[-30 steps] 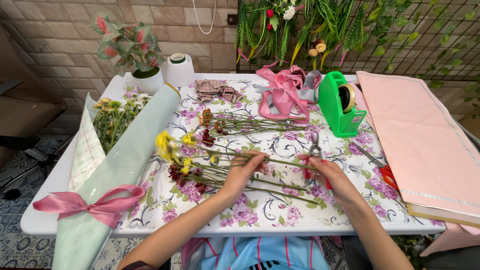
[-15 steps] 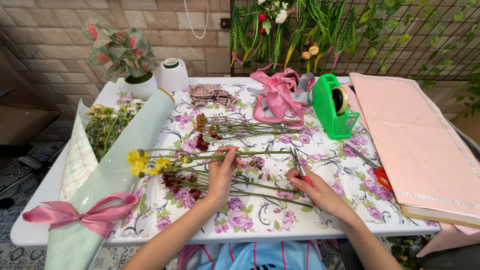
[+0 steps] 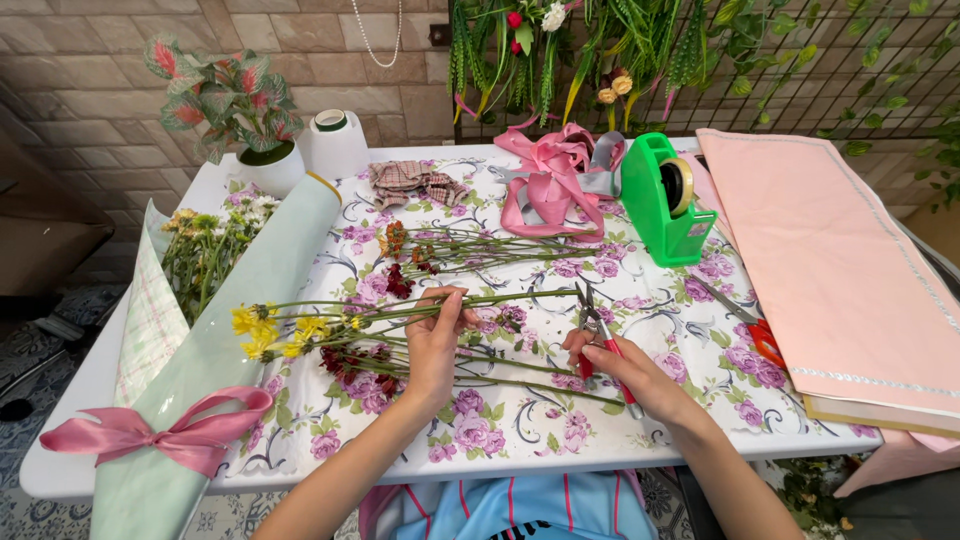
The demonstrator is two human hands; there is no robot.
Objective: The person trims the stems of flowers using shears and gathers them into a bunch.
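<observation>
My left hand grips a small bunch of green stems with yellow flowers at their left end, lifted slightly over the flowered tablecloth. My right hand holds red-handled shears, blades pointing away from me, near the stems' right ends. More cut flowers, dark red ones and a loose bunch, lie on the cloth around both hands.
A wrapped bouquet in pale green paper with a pink bow lies at left. A green tape dispenser, pink ribbon, folded pink paper, red scissors, a potted plant and a white roll stand behind.
My left hand has gathered the yellow-flowered stems and shifted them left. My right hand has drawn the shears in toward the stems' cut ends.
</observation>
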